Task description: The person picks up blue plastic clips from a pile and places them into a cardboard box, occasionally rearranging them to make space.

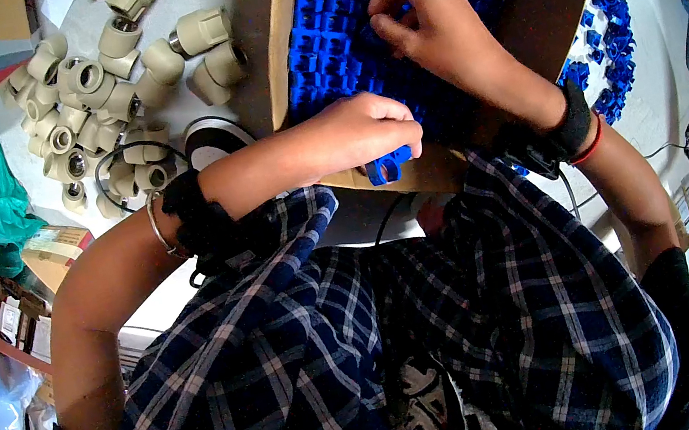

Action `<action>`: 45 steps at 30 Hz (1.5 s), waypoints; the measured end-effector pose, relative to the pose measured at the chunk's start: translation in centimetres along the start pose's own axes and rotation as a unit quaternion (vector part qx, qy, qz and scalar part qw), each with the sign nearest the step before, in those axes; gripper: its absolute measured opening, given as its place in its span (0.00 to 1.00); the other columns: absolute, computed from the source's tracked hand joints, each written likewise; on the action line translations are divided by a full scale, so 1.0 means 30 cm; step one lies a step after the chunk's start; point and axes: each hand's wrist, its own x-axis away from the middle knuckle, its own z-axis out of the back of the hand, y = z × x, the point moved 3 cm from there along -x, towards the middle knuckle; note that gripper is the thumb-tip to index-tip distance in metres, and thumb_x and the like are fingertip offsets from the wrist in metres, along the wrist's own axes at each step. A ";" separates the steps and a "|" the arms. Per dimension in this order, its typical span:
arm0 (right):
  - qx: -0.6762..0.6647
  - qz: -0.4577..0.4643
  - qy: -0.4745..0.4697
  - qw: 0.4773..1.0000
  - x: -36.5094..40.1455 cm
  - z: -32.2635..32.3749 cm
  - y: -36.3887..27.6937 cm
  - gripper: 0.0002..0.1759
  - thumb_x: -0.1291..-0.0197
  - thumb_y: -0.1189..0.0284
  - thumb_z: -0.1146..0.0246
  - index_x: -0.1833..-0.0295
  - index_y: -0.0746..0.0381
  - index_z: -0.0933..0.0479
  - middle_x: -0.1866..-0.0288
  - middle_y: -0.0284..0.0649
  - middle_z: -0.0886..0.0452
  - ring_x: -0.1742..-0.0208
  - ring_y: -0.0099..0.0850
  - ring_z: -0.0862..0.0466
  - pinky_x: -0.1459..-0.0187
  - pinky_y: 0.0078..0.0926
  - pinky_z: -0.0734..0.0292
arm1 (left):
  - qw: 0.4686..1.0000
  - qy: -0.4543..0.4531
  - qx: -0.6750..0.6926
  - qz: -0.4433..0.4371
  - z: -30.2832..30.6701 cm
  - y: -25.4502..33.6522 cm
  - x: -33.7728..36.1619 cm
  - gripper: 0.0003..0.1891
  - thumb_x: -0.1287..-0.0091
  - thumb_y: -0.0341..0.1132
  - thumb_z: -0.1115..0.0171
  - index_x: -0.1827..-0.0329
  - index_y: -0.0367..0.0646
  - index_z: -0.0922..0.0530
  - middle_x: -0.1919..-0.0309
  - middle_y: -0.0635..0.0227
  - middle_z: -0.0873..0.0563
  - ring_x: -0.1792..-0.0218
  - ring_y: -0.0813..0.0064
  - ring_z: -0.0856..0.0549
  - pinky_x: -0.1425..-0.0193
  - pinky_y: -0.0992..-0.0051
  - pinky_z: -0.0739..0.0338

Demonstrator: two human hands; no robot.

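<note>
The left hand (367, 129) pinches one blue clip (387, 169) at the box (282, 34) edge while the right hand (436, 26), fingers curled on the packed clips (333, 35) and gripping one or not I cannot tell, seems to be filling rows, which calls for an aligned gap.

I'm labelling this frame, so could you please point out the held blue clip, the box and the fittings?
clip (388, 168): head view, blue body below the left hand (360, 130).
box (263, 55): head view, left cardboard wall.
fittings (88, 76): head view, one elbow mid-pile.

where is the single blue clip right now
Head view, centre: the blue clip is pinched in the left hand, at the near edge of the cardboard box.
</note>
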 end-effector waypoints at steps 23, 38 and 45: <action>0.111 0.019 -0.065 0.991 -0.025 -0.033 -0.016 0.10 0.40 0.67 0.42 0.65 0.64 0.24 0.73 0.55 0.20 0.68 0.55 0.18 0.65 0.51 0.22 | 0.999 0.007 -0.025 -0.024 0.004 -0.003 -0.006 0.12 0.33 0.40 0.44 0.63 0.39 0.19 0.71 0.74 0.19 0.69 0.84 0.22 0.65 0.80 0.27; 0.069 0.041 -0.003 0.997 0.028 0.062 -0.083 0.09 0.35 0.68 0.44 0.59 0.63 0.23 0.66 0.52 0.18 0.64 0.51 0.17 0.64 0.42 0.21 | 0.999 0.002 -0.001 -0.041 0.007 0.001 -0.003 0.13 0.31 0.41 0.47 0.64 0.41 0.20 0.71 0.72 0.19 0.70 0.82 0.20 0.66 0.80 0.25; -0.006 0.086 -0.054 0.995 0.167 0.112 -0.165 0.12 0.37 0.66 0.39 0.56 0.63 0.24 0.64 0.48 0.19 0.63 0.47 0.17 0.62 0.36 0.21 | 0.971 -0.040 0.235 -0.014 0.010 0.020 0.005 0.18 0.28 0.44 0.53 0.56 0.39 0.20 0.63 0.66 0.14 0.72 0.75 0.17 0.69 0.77 0.23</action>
